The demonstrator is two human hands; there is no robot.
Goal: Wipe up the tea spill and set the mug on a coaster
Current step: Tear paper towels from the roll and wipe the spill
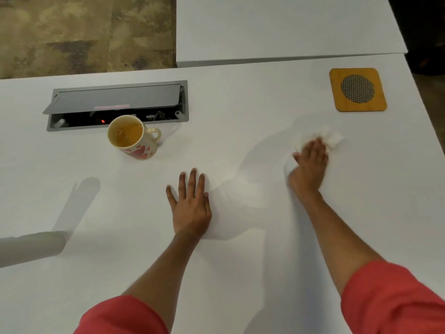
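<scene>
A cream mug (pixel 134 138) with red heart marks holds amber tea and stands on the white table (pixel 240 104), handle to the right. A square wooden coaster (pixel 358 89) with a round mesh centre lies at the far right, bare. My right hand (pixel 309 165) presses a white tissue (pixel 331 138) flat on the table below and left of the coaster; it is blurred. My left hand (pixel 191 203) lies flat, palm down, fingers spread, holding nothing, below and right of the mug. No spill is clearly visible on the white surface.
A grey cable box (pixel 118 104) with its lid raised is set into the table just behind the mug. A second white table (pixel 289 27) adjoins at the back. Patterned carpet (pixel 84 32) shows at top left. A pale blurred shape (pixel 29 247) lies at the left edge.
</scene>
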